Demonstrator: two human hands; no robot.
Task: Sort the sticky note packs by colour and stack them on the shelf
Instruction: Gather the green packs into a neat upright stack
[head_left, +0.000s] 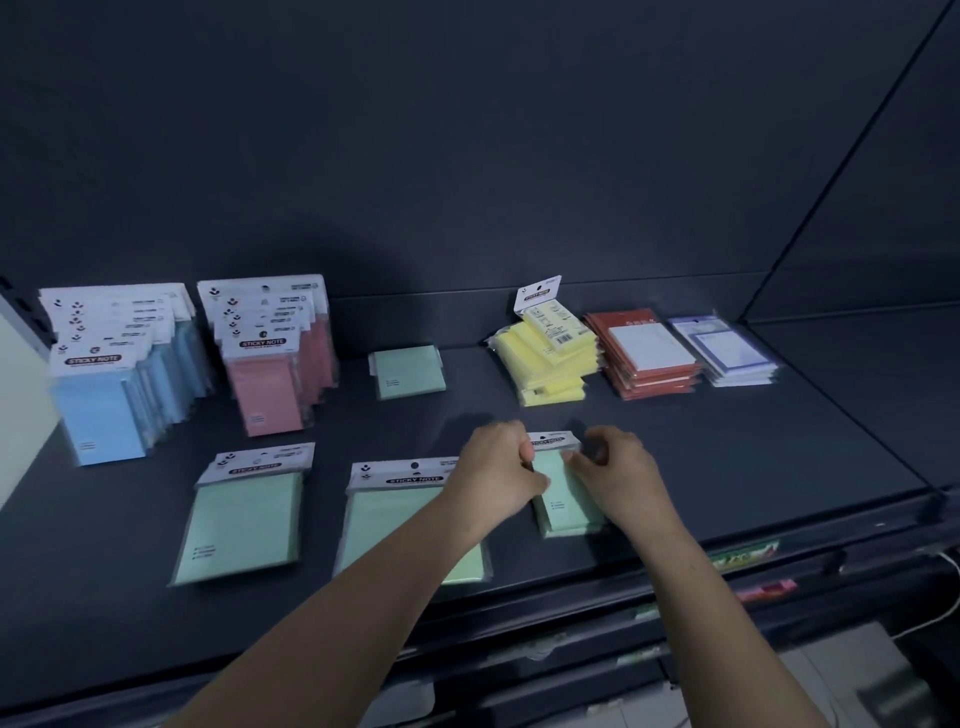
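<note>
Both my hands are on a small stack of green sticky note packs (563, 493) lying near the front of the dark shelf (779, 441). My left hand (496, 475) grips its left edge and my right hand (615, 475) pinches its right edge. Two larger green packs lie flat to the left, one (241, 514) at the front left, the other (395, 525) partly under my left forearm. A small green pack (409, 371) lies further back. Blue packs (119, 374) and pink packs (275, 358) stand in rows at the back left.
At the back right sit a yellow pile (550, 364), a red-orange pile (644, 353) and a pale purple-and-white pile (724, 351). The shelf's back wall rises behind them. Below the front edge, price-label strips (743, 556) and lower shelving show.
</note>
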